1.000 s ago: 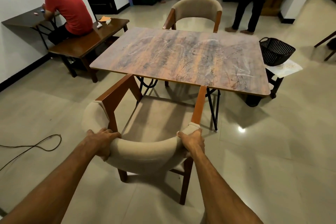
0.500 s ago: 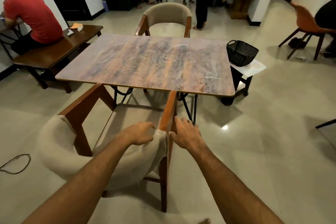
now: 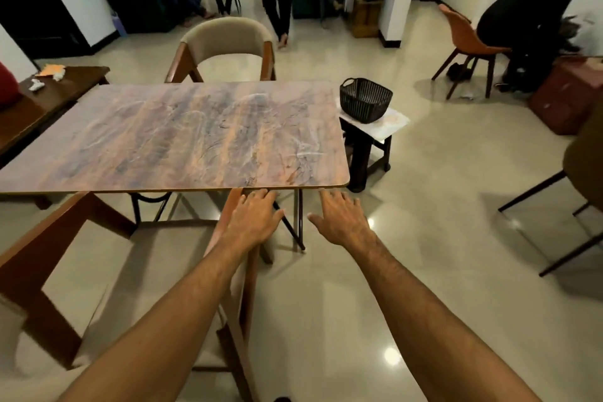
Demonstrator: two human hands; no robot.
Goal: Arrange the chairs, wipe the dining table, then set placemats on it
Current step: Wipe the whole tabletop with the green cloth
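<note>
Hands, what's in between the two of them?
Head view: between the left hand and right hand stands the thin black table leg, with shiny floor around it.

Left hand (image 3: 253, 222), right hand (image 3: 342, 222): fingers (image 3: 329, 198) straight

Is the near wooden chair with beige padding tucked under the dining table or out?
Mostly out: arm tips of the beige-padded wooden chair just reach the near edge of the marbled brown tabletop, and its seat lies exposed in front.
</note>
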